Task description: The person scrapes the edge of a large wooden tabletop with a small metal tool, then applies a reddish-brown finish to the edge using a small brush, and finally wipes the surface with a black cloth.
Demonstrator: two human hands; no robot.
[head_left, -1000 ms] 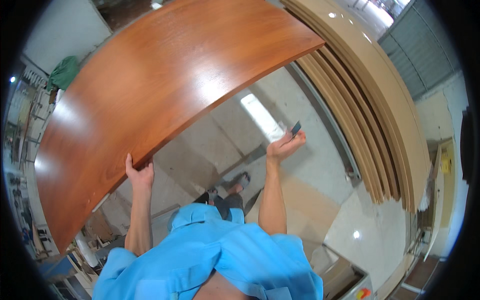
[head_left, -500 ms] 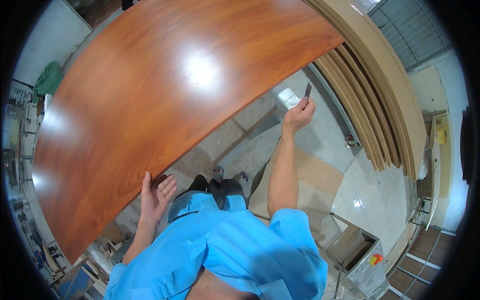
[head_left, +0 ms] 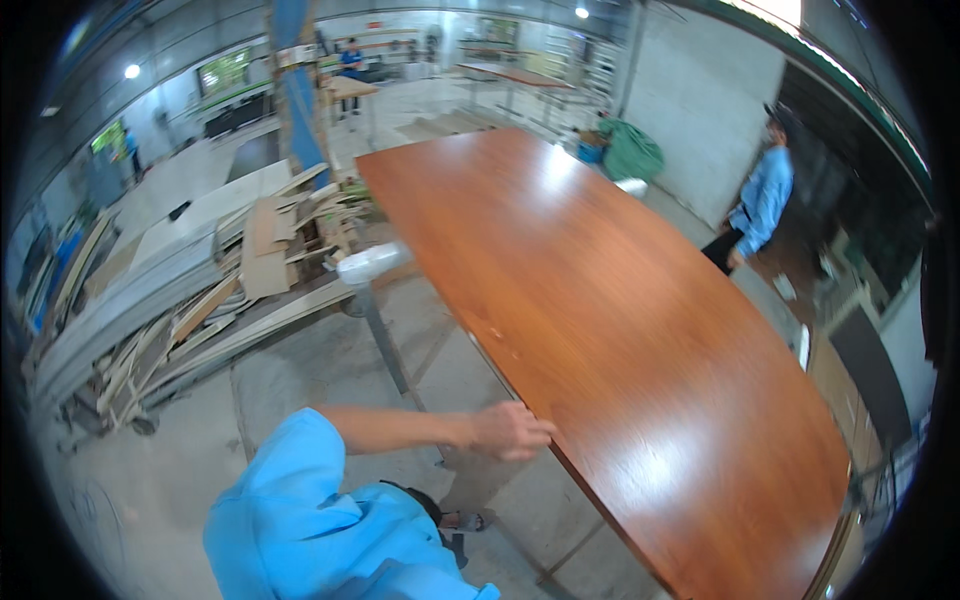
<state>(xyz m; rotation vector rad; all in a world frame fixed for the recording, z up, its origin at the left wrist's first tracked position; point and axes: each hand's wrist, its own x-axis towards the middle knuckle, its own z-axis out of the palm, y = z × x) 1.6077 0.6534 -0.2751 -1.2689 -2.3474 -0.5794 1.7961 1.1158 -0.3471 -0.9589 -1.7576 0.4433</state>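
Observation:
A large glossy reddish-brown wood panel [head_left: 600, 330] with a curved far side stretches across the middle of the view. My left hand [head_left: 508, 432] is at its near long edge, fingers curled and touching the edge; it is slightly blurred. Just up the edge from the hand, a thin pale line and a few light marks show on the panel. My right hand is out of view, so the dark flat blade it held earlier cannot be seen.
A metal support with a white-wrapped end [head_left: 372, 264] holds the panel from below. Scrap boards and strips [head_left: 270, 245] are piled at left beside a blue column [head_left: 293, 90]. A co-worker in blue [head_left: 765, 200] stands beyond the panel, near a green bag [head_left: 632, 150].
My view has swung left, toward the far end of the workshop. The left hand has gone from open against the panel to curled at its edge. The right hand with its blade has left the view.

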